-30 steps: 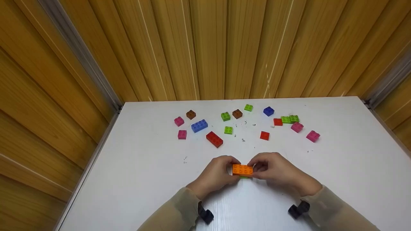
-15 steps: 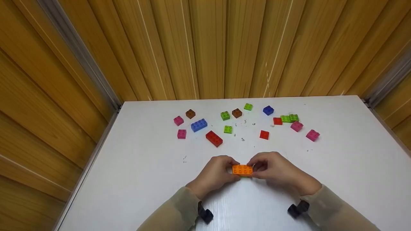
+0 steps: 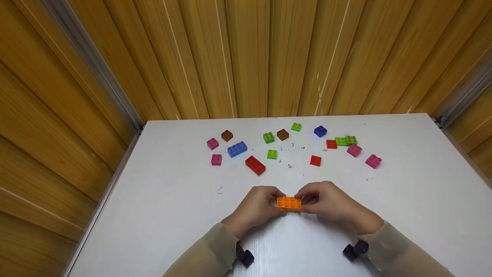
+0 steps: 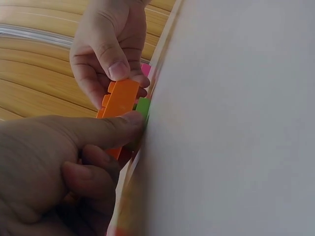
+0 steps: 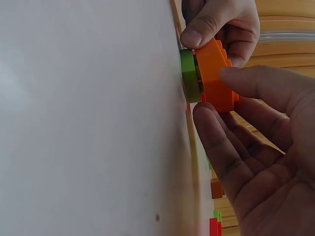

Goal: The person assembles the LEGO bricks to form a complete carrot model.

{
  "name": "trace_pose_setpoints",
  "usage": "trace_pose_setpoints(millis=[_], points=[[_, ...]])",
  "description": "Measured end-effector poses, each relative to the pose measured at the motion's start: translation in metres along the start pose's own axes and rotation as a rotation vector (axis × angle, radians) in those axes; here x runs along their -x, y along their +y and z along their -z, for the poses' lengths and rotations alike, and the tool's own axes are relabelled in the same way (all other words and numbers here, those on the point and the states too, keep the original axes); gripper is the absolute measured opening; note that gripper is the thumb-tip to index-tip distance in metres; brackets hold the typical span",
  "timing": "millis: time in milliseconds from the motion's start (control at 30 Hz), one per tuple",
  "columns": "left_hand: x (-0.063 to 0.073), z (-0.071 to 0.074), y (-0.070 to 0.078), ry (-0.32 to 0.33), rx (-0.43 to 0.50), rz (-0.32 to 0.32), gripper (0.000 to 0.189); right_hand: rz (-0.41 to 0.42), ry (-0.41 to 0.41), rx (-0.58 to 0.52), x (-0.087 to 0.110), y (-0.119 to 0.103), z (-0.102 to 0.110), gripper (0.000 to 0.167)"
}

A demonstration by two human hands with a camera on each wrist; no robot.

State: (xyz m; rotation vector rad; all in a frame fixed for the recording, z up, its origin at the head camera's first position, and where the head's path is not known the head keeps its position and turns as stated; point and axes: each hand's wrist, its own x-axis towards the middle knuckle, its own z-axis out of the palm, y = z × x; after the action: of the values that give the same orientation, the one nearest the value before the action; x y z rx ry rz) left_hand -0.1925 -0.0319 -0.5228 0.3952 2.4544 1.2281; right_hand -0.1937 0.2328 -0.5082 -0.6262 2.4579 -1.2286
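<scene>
Both hands hold an orange two-by-four toy brick (image 3: pixel 289 203) near the front middle of the white table (image 3: pixel 161 215). My left hand (image 3: pixel 258 206) pinches its left end, thumb on the near side and fingers at the far side. At the other end, my right hand (image 3: pixel 332 204) grips it between thumb and fingers. Beneath it a green brick (image 5: pixel 189 76) stands on the table. In the right wrist view, a narrow gap with studs shows between the two bricks. The left thumb (image 4: pixel 115 129) lies low, overlapping the green brick in the left wrist view.
Loose bricks lie scattered across the back half: a long red one (image 3: pixel 255 165), a long blue one (image 3: pixel 237 149), two brown ones, and several pink and green ones. Flat red pieces (image 3: pixel 315 161) are right of centre. A wood-look wall (image 3: pixel 250 57) stands behind the table.
Slightly less of the green brick shows below the orange one. Both hands keep their hold, nearly still. The whole head view has shifted a little.
</scene>
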Motion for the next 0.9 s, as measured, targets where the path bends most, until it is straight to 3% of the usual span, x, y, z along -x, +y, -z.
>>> trace_pose_setpoints(millis=[300,900], points=[[0.0004,0.0009,-0.0026,0.009,0.007,-0.037,0.027,0.011,0.018,-0.002,-0.0016,-0.0005,-0.0031,0.030],[0.0002,0.0007,-0.0016,-0.003,0.002,-0.031,0.032,0.016,-0.010,-0.018,0.0000,-0.0001,-0.0004,0.026]])
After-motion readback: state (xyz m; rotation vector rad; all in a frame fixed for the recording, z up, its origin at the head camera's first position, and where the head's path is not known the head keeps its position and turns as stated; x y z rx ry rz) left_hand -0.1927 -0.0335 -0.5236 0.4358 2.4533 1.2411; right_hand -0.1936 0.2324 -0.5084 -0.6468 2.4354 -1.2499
